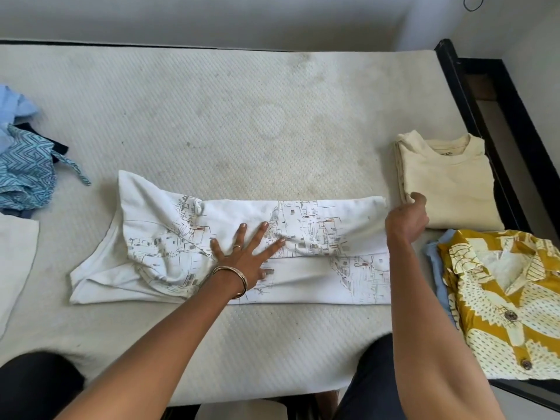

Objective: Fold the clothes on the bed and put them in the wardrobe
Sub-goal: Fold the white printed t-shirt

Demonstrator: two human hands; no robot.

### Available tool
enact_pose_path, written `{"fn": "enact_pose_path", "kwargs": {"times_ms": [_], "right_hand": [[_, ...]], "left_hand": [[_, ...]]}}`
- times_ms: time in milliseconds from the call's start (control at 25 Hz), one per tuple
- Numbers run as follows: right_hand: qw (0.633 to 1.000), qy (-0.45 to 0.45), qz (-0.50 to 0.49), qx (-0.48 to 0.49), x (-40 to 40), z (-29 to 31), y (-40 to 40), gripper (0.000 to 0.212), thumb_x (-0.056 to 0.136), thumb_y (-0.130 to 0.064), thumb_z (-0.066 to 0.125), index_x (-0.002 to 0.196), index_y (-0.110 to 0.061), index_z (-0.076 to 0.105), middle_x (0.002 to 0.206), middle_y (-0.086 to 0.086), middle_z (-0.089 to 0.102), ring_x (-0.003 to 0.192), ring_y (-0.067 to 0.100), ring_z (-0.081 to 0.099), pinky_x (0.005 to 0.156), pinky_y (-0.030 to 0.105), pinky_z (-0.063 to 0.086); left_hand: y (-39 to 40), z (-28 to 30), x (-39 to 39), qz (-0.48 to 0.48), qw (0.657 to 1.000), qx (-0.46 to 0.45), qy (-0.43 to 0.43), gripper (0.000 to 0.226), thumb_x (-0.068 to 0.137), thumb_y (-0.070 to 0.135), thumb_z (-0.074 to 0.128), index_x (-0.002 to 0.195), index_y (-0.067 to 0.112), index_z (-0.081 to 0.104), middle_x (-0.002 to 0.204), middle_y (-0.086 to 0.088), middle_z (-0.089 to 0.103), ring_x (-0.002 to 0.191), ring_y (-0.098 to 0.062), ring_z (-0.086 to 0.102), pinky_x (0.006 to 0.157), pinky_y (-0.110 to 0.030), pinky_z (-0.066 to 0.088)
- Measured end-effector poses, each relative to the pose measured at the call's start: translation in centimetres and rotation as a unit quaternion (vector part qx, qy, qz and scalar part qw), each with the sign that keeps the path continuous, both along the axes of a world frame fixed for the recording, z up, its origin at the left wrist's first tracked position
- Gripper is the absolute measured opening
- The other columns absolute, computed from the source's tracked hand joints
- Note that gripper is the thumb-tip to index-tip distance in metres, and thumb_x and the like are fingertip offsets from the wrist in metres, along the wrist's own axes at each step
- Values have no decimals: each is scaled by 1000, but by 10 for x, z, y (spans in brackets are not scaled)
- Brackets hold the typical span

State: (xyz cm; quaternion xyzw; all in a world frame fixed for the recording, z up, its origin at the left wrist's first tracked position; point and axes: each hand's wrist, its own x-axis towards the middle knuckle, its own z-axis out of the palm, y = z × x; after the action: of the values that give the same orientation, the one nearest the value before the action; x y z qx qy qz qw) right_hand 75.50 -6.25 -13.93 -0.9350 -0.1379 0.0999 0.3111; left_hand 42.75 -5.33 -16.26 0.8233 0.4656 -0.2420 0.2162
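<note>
Lying at the far left of the white quilted mattress (212, 116), a loose heap of unfolded clothes (24, 159), pale blue cloth over a teal zigzag-print piece, was seen; these were judged to be waiting their turn. Just below it, a flat off-white cloth (15, 262) was cut off by the frame edge.

Across the middle of the mattress a white T-shirt printed with a fine line-drawn street scene (318, 237) was laid sideways, its long sides already turned in to make a narrow band. The left end was crumpled and wider, so the fold there seemed unfinished. The left hand (245, 253), a ring and metal bangles on it, was pressed flat on the band's middle with fingers spread and straight, gripping nothing; it was judged to be pinning the cloth so that it would not slide.

The right hand (406, 219) was held at the shirt's right end, fingers curled at the upper corner. The pinch itself was hidden behind the hand, so a hold on the cloth was likely but could not be confirmed. The shirt thus lay under the left palm and stretched rightwards to that corner.

At the right, a folded cream T-shirt (448, 186) and a folded mustard-and-cream patterned button shirt (500, 301) were set aside as finished pieces.
</note>
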Motion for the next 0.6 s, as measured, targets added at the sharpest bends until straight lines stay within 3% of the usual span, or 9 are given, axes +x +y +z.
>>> {"fn": "enact_pose_path", "kwargs": {"times_ms": [80, 120, 200, 240, 320, 360, 440, 520, 600], "right_hand": [[990, -94, 106, -6, -22, 2, -5, 39, 96, -17, 55, 135, -11, 49, 130, 19, 57, 121, 37, 48, 97, 46, 39], [965, -124, 231, 22, -43, -2, -13, 42, 96, -24, 57, 136, -11, 49, 135, 18, 53, 126, 36, 44, 101, 47, 37], [866, -133, 480, -30, -88, -23, -43, 54, 97, -40, 52, 146, -21, 39, 155, 10, 33, 141, 33, 28, 109, 50, 30], [830, -129, 534, -96, -104, -34, -62, 60, 98, -50, 44, 152, -31, 28, 163, 2, 17, 148, 31, 14, 114, 55, 20], [875, -100, 438, -179, -128, -52, -86, 68, 96, -63, 30, 156, -39, 7, 165, -3, -8, 150, 34, -13, 113, 65, -8], [914, -64, 351, -192, -141, -51, -86, 70, 97, -60, 32, 156, -35, 5, 164, 3, -12, 148, 38, -18, 109, 68, -13], [937, -29, 283, -201, -174, -39, -75, 67, 99, -44, 44, 157, -25, 15, 164, 15, -5, 148, 42, -11, 111, 70, -4], [919, -71, 353, -161, -211, -25, -63, 57, 98, -38, 50, 150, -22, 33, 162, 16, 14, 148, 37, 6, 112, 63, 10], [896, -63, 427, -108, -238, -16, -53, 49, 96, -37, 57, 141, -22, 46, 152, 13, 36, 140, 35, 25, 106, 57, 23]], "left_hand": [[-2, 2, -1, -16, 1000, 5, -5, 82, 98, 44, 43, 128, 65, -30, 141, 21, -48, 137, -24, -37, 92, -81, -7], [-2, 1, -3, -30, 999, 5, -14, 81, 97, 45, 43, 131, 64, -28, 144, 19, -45, 137, -23, -36, 93, -80, -5], [1, 2, -12, -21, 997, 11, -77, 77, 94, 41, 49, 144, 58, -7, 156, 16, -23, 144, -16, -17, 101, -76, 5], [4, 6, -21, 29, 985, 23, -166, 70, 91, 34, 54, 148, 49, 16, 160, 10, 2, 146, -14, 7, 107, -70, 18], [6, 14, -50, 214, 891, 106, -385, 44, 83, 14, 59, 125, 24, 62, 137, -4, 56, 123, -21, 54, 98, -51, 46], [8, 17, -70, 302, 842, 182, -409, 33, 80, 9, 60, 109, 22, 69, 119, -8, 66, 110, -27, 62, 90, -46, 50], [15, 24, -118, 472, 792, 269, -280, 25, 81, 14, 64, 104, 22, 68, 112, -15, 63, 105, -39, 57, 84, -46, 48], [21, 23, -162, 631, 748, 169, -121, 42, 84, 37, 66, 119, 14, 59, 123, -21, 53, 114, -43, 49, 89, -49, 44], [27, 17, -176, 636, 764, 45, -97, 60, 82, 55, 62, 120, 9, 58, 122, -22, 57, 114, -42, 53, 93, -46, 44]]}}
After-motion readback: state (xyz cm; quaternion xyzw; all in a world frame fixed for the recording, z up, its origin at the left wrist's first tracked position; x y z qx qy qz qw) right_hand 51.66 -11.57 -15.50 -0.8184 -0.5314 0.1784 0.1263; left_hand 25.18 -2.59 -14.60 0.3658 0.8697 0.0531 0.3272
